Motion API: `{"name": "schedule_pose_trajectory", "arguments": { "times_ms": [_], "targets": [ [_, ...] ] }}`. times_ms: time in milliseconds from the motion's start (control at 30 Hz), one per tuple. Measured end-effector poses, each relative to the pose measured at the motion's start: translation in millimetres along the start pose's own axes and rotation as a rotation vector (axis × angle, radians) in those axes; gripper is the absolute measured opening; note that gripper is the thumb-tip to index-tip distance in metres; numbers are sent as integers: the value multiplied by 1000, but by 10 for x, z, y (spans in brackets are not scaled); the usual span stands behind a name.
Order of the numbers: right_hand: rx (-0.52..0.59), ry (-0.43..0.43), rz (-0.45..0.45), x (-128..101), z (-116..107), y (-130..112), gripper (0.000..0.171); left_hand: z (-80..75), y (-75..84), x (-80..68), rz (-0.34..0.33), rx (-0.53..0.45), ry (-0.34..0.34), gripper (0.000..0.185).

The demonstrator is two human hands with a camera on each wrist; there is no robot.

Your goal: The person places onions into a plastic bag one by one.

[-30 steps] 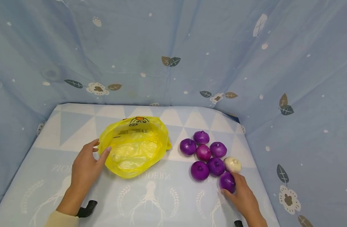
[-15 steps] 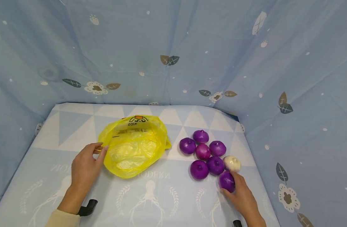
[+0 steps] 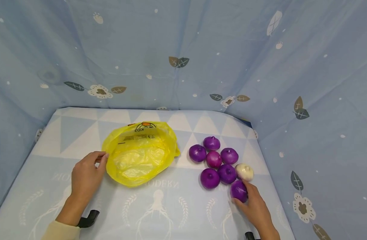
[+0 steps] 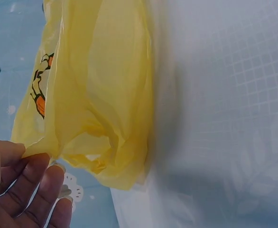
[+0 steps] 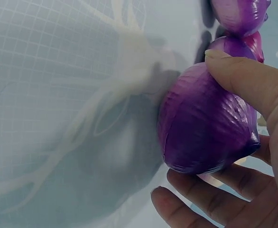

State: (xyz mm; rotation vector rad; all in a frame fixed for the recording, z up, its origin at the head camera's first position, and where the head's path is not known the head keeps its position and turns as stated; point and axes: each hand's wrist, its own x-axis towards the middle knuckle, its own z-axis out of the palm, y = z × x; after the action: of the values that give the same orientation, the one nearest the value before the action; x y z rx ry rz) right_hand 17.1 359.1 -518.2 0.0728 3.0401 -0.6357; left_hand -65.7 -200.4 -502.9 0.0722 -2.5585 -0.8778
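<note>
A yellow plastic bag (image 3: 169,143) lies on the table with its mouth spread open toward me and dark printing on its far inner wall. At its left edge my left hand (image 3: 87,175) pinches the rim between thumb and forefinger; the pinched plastic (image 4: 41,146) shows in the left wrist view. Over at the right, my right hand (image 3: 257,208) grips a purple onion (image 3: 239,191), the nearest of a group. In the right wrist view the thumb lies on one side of this onion (image 5: 203,126) and the fingers curl round the other.
Several more purple onions (image 3: 210,178), a pinkish-purple one (image 3: 214,159) and a white one (image 3: 245,172) sit close together right of the bag. A patterned cloth covers the table (image 3: 120,216). Blue curtains (image 3: 135,50) hang behind and at both sides.
My left thumb has moved in toward the fingers and now pinches the bag's rim; that hand has drawn slightly left. The right hand stays at the same onion.
</note>
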Motion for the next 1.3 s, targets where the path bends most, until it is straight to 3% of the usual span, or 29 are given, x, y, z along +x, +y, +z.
{"name": "schedule_pose_trajectory", "arguments": {
  "times_ms": [333,900,1300],
  "targets": [
    [14,-16,17,13,23,-3,88,-6,25,21,-35,-23,-26,23],
    [22,-91,97,-3,-85,-128,93,8,-6,25,-21,-55,-17,21],
    [7,-30,-20,28,-200,-359,88,-11,21,28,-48,-66,6,20]
  ]
}}
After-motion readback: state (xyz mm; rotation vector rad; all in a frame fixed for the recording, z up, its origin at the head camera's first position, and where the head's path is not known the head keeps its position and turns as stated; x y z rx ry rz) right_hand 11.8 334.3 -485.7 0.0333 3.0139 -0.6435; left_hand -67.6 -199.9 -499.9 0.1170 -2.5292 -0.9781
